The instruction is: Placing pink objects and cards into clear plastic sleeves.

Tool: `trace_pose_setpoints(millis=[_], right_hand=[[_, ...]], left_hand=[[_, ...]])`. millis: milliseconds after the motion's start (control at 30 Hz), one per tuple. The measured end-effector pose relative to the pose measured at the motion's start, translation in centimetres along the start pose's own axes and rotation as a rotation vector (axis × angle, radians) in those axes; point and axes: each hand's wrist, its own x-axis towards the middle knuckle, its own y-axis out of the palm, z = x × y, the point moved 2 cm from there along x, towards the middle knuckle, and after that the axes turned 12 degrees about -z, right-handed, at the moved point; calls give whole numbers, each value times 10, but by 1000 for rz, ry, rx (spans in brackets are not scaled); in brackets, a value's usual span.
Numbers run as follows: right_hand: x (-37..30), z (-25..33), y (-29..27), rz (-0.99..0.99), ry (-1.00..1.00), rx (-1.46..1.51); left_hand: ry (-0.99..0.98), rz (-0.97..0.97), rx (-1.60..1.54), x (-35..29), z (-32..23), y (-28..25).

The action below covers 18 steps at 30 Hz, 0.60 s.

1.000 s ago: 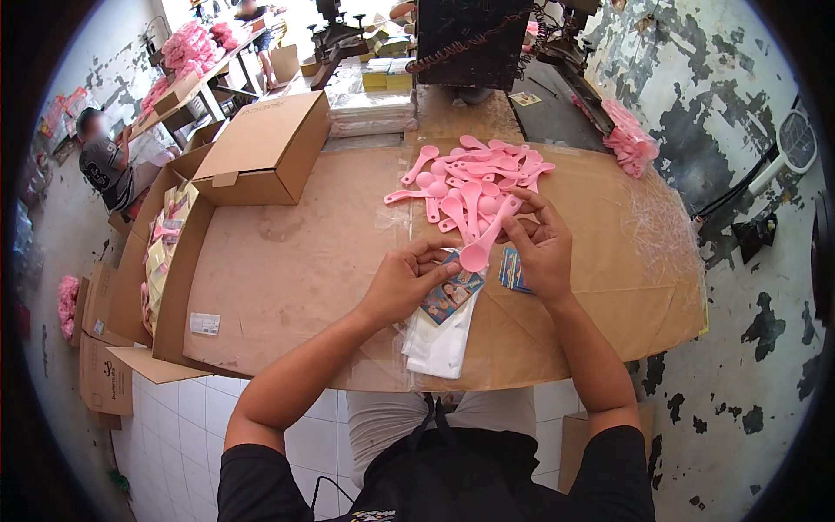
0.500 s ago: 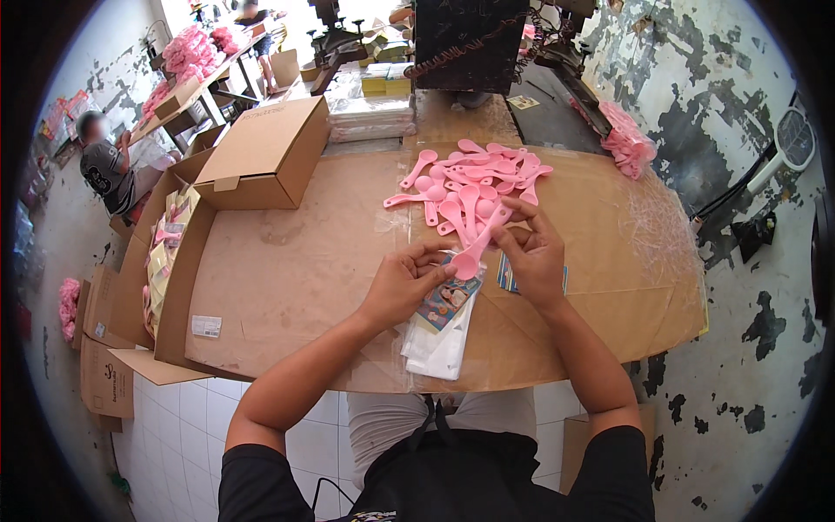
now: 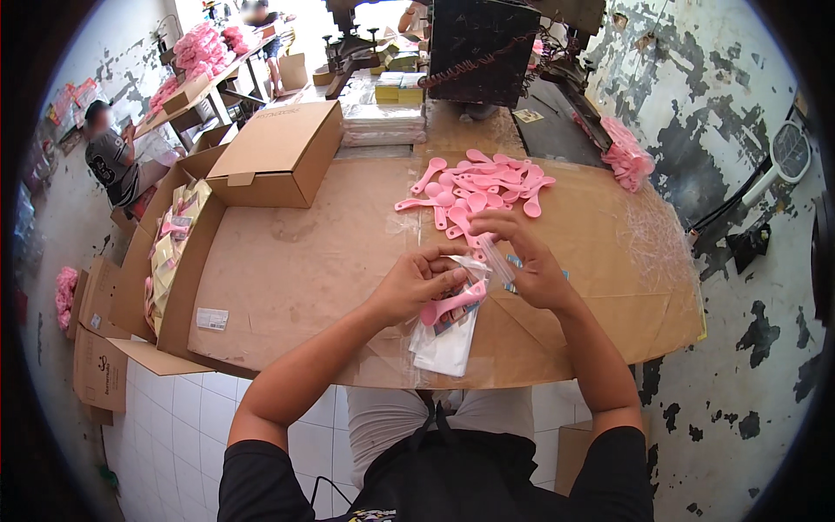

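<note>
My left hand (image 3: 422, 280) pinches the top of a clear plastic bag (image 3: 470, 268) with thumb and fingertips. A pink spoon (image 3: 452, 302) lies slanted over a printed card at the bag, its bowl toward the lower left; whether it is fully inside I cannot tell. My right hand (image 3: 529, 265) has its fingers curled at the bag's clear flap, right of the opening. Beneath are white plastic bags (image 3: 444, 351) in a small stack. Just beyond the hands sits a heap of pink spoons (image 3: 487, 181). Blue printed cards (image 3: 511, 277) are partly hidden behind my right hand.
An open carton (image 3: 187, 300) with packed bags stands at the left, beside a closed cardboard box (image 3: 277, 152). A dark machine (image 3: 483, 52) rises beyond the cardboard-covered table (image 3: 296, 287). A seated person (image 3: 113, 161) is at far left; pink bundles (image 3: 626, 155) lie at right.
The pink spoon has gone from between both hands down to the bag, over the card. My right hand has let go of the spoon and is now at the bag's flap.
</note>
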Motion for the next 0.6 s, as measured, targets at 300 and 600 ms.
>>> trace_pose_setpoints(millis=[300,600], right_hand=[[24,112,6,287,-600,-931],[18,102,7,195,-314,-786]], left_hand=[[416,-23,245,-7,-12,-5],[527,-22,362,-23,-28,19]])
